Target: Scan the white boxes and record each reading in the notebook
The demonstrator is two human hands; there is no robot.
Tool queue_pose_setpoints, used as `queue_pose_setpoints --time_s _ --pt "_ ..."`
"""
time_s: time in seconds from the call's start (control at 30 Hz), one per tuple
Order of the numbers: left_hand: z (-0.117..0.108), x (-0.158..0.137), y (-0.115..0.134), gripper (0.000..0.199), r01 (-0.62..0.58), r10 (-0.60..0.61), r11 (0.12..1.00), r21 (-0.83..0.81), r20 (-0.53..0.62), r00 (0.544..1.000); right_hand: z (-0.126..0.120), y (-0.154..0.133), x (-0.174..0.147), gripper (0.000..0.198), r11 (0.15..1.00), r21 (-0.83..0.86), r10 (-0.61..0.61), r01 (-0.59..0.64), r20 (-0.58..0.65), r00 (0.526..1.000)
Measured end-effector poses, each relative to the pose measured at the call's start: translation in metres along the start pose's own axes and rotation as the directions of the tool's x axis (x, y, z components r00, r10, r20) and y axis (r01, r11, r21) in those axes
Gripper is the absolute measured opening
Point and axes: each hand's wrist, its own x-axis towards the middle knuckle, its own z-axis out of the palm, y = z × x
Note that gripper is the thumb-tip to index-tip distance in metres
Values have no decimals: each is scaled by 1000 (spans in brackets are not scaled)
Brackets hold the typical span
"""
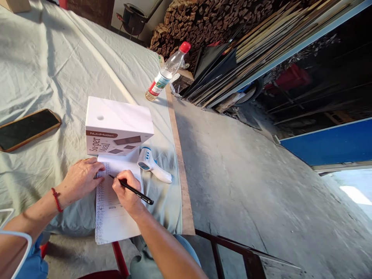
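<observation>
The right hand (127, 192) pinches a pen (135, 191) between curled fingers, the nib at the notebook (116, 226); the left hand (82, 177), half spread and grasping nothing, rests its fingers on the page's left side. The notebook lies before the box (119, 113), beside the thermometer (155, 169)

white box (119, 126), "NutriMotion", "Super Meal" lettering
</observation>
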Motion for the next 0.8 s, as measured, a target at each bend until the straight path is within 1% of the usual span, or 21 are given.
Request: queue_pose_setpoints --time_s 0.07,0.17,0.3,0.43,0.5,0.53,0.6,0.63,0.67,0.73,0.77,0.8 --pt "0 0 0 5 2 -2 1000 4 9 1000 -1 0 0 17 1000 13 -20 20 -21 1000" --pt "0 0 0 6 15 -15 1000 -1 20 1000 -2 0 -1 16 1000 11 -14 15 -44 999" --pt "-1 0 0 8 14 -14 1000 2 32 999 0 3 -1 16 1000 -19 -13 12 -32 999" --pt "-2 0 1 8 21 -21 1000 -17 43 999 -6 -3 2 16 997 -47 -71 68 -52 996" --pt "-2 0 3 8 26 -24 999 -37 46 999 -17 -12 7 15 988 -100 -121 114 -67 990" --pt "-3 1 4 7 28 -26 998 -49 42 999 -23 -17 9 14 979 -140 -156 147 -52 986" --pt "-4 1 2 8 35 -31 995 -94 36 999 -37 -28 14 16 939 -263 -211 219 59 976" --pt "-6 1 0 9 46 -41 990 -130 42 998 -43 -33 15 18 904 -346 -211 250 147 966" --pt "-8 1 -5 10 63 -55 983 -173 54 997 -47 -38 16 20 859 -431 -183 276 244 952" --pt "-14 0 -19 11 121 -105 960 -254 76 992 -50 -46 16 21 759 -567 -58 319 430 901" --pt "-17 -1 -28 11 154 -141 949 -275 68 988 -49 -49 15 21 721 -603 10 341 501 866" --pt "-21 -1 -37 11 191 -189 941 -279 35 981 -47 -52 13 21 695 -623 77 358 560 825"
